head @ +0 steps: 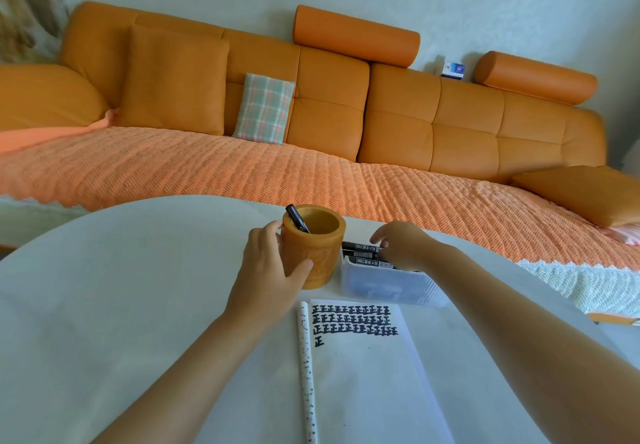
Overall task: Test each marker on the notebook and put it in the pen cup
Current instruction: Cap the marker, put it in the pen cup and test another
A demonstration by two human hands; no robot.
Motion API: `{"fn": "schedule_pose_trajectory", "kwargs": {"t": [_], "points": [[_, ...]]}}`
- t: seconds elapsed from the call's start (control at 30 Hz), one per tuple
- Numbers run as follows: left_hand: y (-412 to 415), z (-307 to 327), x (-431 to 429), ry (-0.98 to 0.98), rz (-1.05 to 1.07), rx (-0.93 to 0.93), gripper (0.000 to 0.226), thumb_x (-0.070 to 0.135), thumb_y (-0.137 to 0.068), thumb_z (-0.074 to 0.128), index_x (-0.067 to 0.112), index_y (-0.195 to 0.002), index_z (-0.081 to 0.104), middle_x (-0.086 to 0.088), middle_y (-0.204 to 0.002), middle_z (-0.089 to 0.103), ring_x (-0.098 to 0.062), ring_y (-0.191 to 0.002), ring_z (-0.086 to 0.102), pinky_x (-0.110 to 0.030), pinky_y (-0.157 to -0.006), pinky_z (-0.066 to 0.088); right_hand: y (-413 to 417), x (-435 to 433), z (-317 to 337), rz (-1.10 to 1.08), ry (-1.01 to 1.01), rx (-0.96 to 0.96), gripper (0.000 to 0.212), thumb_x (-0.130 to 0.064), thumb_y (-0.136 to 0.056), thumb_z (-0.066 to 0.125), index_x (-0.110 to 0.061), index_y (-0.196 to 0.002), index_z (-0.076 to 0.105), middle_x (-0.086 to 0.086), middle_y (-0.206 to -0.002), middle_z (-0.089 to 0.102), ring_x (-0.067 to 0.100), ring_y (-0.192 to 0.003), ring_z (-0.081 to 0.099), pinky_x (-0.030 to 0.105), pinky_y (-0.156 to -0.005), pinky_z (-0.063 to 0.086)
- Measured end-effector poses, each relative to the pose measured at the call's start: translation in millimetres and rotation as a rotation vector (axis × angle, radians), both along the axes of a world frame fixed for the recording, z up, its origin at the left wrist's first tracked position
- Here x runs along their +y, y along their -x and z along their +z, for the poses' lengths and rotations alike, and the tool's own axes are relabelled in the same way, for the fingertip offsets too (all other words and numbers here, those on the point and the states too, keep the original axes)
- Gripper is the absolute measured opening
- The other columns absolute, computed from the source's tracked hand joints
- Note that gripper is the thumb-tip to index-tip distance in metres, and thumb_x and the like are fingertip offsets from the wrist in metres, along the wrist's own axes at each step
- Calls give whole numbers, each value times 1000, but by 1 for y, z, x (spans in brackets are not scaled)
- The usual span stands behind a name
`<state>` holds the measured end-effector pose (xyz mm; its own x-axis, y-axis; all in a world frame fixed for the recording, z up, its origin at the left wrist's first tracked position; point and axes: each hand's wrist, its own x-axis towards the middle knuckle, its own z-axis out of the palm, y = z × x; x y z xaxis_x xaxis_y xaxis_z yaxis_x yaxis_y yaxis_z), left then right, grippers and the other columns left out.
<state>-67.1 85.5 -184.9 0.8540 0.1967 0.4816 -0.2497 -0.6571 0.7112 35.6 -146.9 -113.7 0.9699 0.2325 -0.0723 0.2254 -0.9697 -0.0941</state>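
A tan wooden pen cup (pixel 317 236) stands on the white table with one black marker (pixel 297 218) leaning inside it. My left hand (pixel 268 263) grips the cup's left side, thumb across its front. To the right, a clear plastic box (pixel 384 284) holds several black markers (pixel 363 255). My right hand (pixel 401 244) reaches over the box, fingers curled onto the markers' right ends; whether it grips one is hidden. The open notebook (pixel 363 371) lies near me, its page carrying rows of black test characters.
The round white table (pixel 138 288) fills the foreground. An orange sofa (pixel 346 104) with a ribbed orange cover and cushions runs behind it. A small orange object (pixel 613 319) lies at the table's right edge.
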Motion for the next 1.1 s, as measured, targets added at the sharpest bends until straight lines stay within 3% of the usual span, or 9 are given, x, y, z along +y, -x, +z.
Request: {"fn": "schedule_pose_trajectory", "kwargs": {"t": [0.13,0.23,0.37,0.43,0.53,0.6,0.73,0.93,1.1], "points": [[10,-2,5,53,50,-37,49,29,-86,68,20,-126,40,3,-115,44,-16,-101,50,-27,-74,46,-1,1,0,28,84,-48,29,-15,-95,57,-24,-119,71,1,-122,67,25,-110,60,43,-96,52],[18,1,8,23,29,-52,35,27,-87,66,23,-114,45,6,-107,47,-10,-92,50,-19,-69,43,8,0,7,46,101,-130,26,-22,-97,57,-25,-120,69,0,-121,65,24,-113,58,48,-107,40],[30,5,1,-27,-148,-71,26,25,-88,62,29,-111,49,15,-100,50,-5,-93,53,-18,-68,45,37,1,25,88,-34,-329,23,-33,-97,58,-27,-118,66,-2,-112,58,19,-105,51,35,-88,43],[36,6,-5,-60,-220,-57,25,26,-89,61,32,-111,50,18,-100,52,-6,-94,54,-17,-67,46,60,4,32,102,-158,-341,17,-32,-96,60,-29,-112,66,-4,-99,58,17,-91,53,32,-75,43],[44,8,-14,-59,-313,-23,24,27,-90,61,34,-111,51,21,-102,54,-5,-96,55,-16,-67,45,96,7,31,50,-523,-203,6,-24,-91,65,-28,-95,63,-6,-72,62,11,-62,54,27,-57,44],[49,8,-19,-65,-351,0,22,31,-92,60,34,-112,51,23,-105,54,-4,-99,55,-17,-70,48,116,8,24,41,-738,-95,6,-22,-88,67,-22,-90,62,-3,-64,62,10,-55,50,28,-56,42],[60,9,-27,-99,-395,51,27,37,-93,59,45,-114,45,35,-109,50,8,-102,52,-15,-72,50,143,6,5,78,-925,150,10,-10,-86,67,-12,-92,59,14,-76,69,19,-58,59,33,-53,45],[67,8,-23,-225,-383,34,23,33,-90,63,40,-111,57,28,-101,59,-1,-95,56,-18,-70,47,152,-5,-16,54,-1247,470,10,-4,-94,60,-7,-103,61,19,-93,75,34,-72,68,33,-57,49],[62,10,-13,-290,-363,35,18,25,-91,64,35,-106,63,25,-92,58,-5,-86,57,-23,-67,49,144,-12,-23,72,-1236,532,19,-10,-97,59,-11,-114,66,12,-103,75,29,-78,69,31,-60,48]]}}
